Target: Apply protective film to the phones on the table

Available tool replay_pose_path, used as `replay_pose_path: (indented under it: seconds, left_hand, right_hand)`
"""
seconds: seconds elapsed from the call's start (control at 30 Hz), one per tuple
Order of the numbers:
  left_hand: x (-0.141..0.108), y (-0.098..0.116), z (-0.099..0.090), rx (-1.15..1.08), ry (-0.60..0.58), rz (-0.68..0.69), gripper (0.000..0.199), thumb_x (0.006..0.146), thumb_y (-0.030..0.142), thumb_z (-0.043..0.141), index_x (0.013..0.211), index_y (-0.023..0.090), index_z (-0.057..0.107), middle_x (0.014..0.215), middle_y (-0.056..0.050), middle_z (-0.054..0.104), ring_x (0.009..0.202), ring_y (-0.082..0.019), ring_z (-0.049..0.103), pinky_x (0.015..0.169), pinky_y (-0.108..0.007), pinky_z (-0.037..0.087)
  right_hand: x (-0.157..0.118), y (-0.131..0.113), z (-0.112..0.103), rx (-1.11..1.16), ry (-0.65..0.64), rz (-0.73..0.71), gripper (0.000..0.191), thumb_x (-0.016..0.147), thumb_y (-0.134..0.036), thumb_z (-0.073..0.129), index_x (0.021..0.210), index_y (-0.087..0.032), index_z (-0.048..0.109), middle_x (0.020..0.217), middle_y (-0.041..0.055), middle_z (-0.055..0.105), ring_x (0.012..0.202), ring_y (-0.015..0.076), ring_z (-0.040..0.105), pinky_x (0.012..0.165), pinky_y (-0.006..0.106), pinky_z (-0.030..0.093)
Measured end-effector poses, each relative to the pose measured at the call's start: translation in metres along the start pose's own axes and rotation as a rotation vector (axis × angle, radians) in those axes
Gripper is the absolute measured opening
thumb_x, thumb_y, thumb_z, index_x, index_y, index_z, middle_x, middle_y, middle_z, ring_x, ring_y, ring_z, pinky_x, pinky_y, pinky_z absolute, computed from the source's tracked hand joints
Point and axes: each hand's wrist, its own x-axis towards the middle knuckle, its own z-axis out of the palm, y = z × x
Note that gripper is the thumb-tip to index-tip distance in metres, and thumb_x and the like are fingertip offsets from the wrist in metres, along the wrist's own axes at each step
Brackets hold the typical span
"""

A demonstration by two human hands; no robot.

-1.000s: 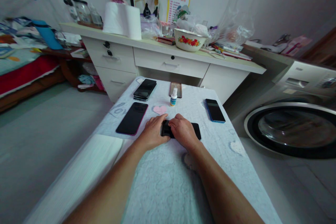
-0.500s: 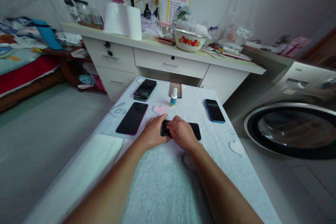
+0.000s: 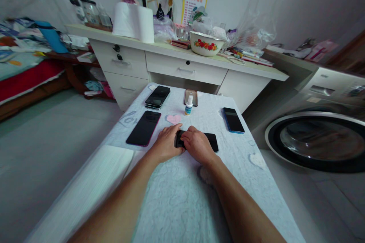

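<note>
A black phone (image 3: pixel 211 142) lies flat and sideways on the cloth-covered table. My left hand (image 3: pixel 167 145) grips its left end, thumb along the near edge and fingers along the far one. Over the middle of the screen, my right hand (image 3: pixel 197 145) rests with fingers curled and pressed together; whatever its fingertips hold, if anything, is hidden. A small white spray bottle (image 3: pixel 188 107) with a blue and yellow label stands beyond the hands. Behind it lies a brownish phone case (image 3: pixel 195 98). To the left is a larger phone (image 3: pixel 143 129) with a pinkish-red edge.
Several stacked phones (image 3: pixel 158 97) sit at the table's far left, and a blue-edged phone (image 3: pixel 233 120) lies at the right. A folded white cloth (image 3: pixel 94 182) covers the near left edge. A white desk (image 3: pixel 185 70) stands behind, with a washing machine (image 3: pixel 313 98) to the right.
</note>
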Motion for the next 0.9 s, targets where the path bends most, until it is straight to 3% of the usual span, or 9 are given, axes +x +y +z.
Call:
replay_pose_path:
  seconds: [0.5, 0.9]
  left_hand:
    - [0.0001, -0.0005, 0.001, 0.005, 0.001, 0.01, 0.079, 0.061, 0.023, 0.07, 0.132, 0.02, 0.038, 0.123, -0.011, 0.055, 0.114, -0.03, 0.05, 0.099, -0.045, 0.038]
    - [0.0001, 0.0, -0.0002, 0.013, -0.001, 0.011, 0.079, 0.062, 0.026, 0.07, 0.133, 0.017, 0.038, 0.124, -0.013, 0.054, 0.116, -0.031, 0.05, 0.099, -0.046, 0.038]
  right_hand:
    - [-0.0021, 0.0022, -0.0019, 0.053, -0.057, -0.085, 0.019, 0.085, -0.014, 0.051, 0.092, -0.019, 0.068, 0.09, 0.0024, 0.056, 0.078, 0.0106, 0.055, 0.073, 0.021, 0.039]
    - [0.0025, 0.002, -0.0009, -0.036, 0.001, 0.014, 0.02, 0.09, -0.019, 0.047, 0.091, -0.019, 0.067, 0.09, 0.0031, 0.054, 0.076, 0.0114, 0.055, 0.07, 0.021, 0.038]
